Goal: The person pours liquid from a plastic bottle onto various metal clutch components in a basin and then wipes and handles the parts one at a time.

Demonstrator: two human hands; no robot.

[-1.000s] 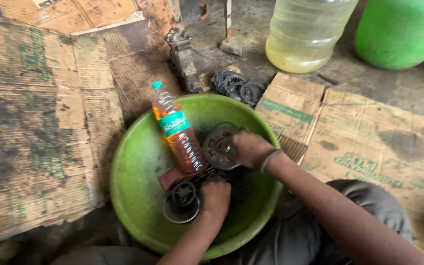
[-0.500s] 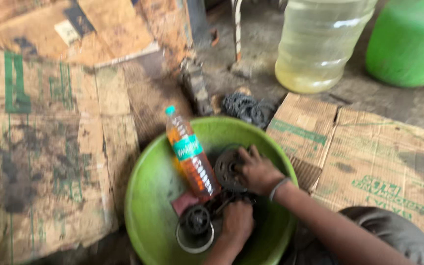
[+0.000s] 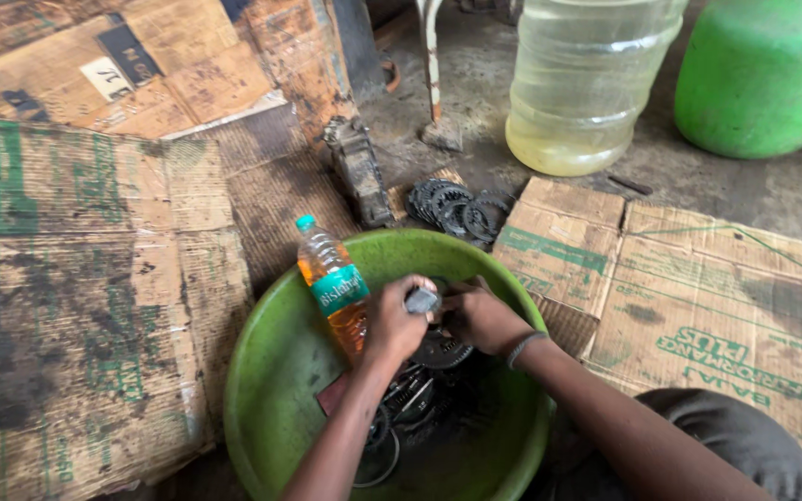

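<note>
A green plastic basin (image 3: 280,371) sits on the floor in front of me. Inside it lie several dark, oily metal gears and rings (image 3: 415,394). A plastic bottle of orange liquid (image 3: 333,283) with a teal cap leans against the basin's left inner wall. My left hand (image 3: 396,320) is raised over the basin and grips a small grey metal part (image 3: 422,300). My right hand (image 3: 477,315) is close beside it, fingers touching the same part, with a thin band on its wrist.
Oil-stained flattened cardboard (image 3: 76,278) covers the floor left and right. A pile of toothed metal rings (image 3: 452,206) and a dark metal block (image 3: 359,172) lie behind the basin. A large clear jug of yellowish liquid (image 3: 587,83) and a green container (image 3: 763,74) stand at the back.
Both hands have lifted from the parts at the basin's bottom and come together over a small metal part. The camera has moved closer and tilted.
</note>
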